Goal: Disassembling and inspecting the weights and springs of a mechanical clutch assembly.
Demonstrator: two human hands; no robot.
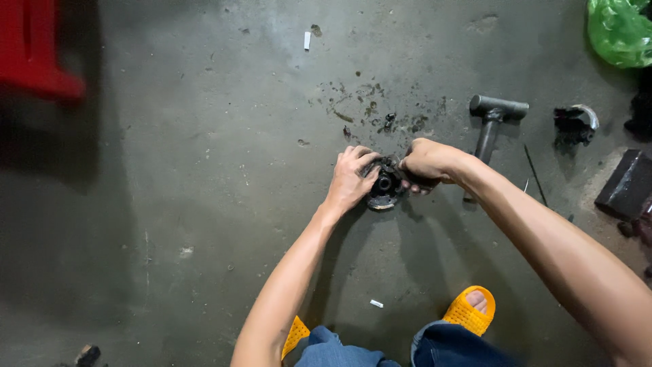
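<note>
Gripping from both sides: left hand curling its fingers over the left edge of a dark round metal part, right hand closing on the right edge, thumb pressing down along the top. Meeting close together across the part, fingertips nearly touching above it. Sitting on the concrete floor, this part, near the middle of the view, showing a round hub with a darker hole at its centre and a lighter, shiny rim along the bottom. Hiding most of the upper half under the fingers, so not possible to tell its full shape.

Lying just beyond the right hand, a hammer with a grey head and a handle running down behind the wrist. Resting further right, a small black piece with a curved metal band, a dark block at the edge, and a green plastic bag in the top corner. Spotting the floor just above the hands, dark oily stains. Showing at the bottom, yellow sandals and blue jeans. Blurring at top left, something red.
</note>
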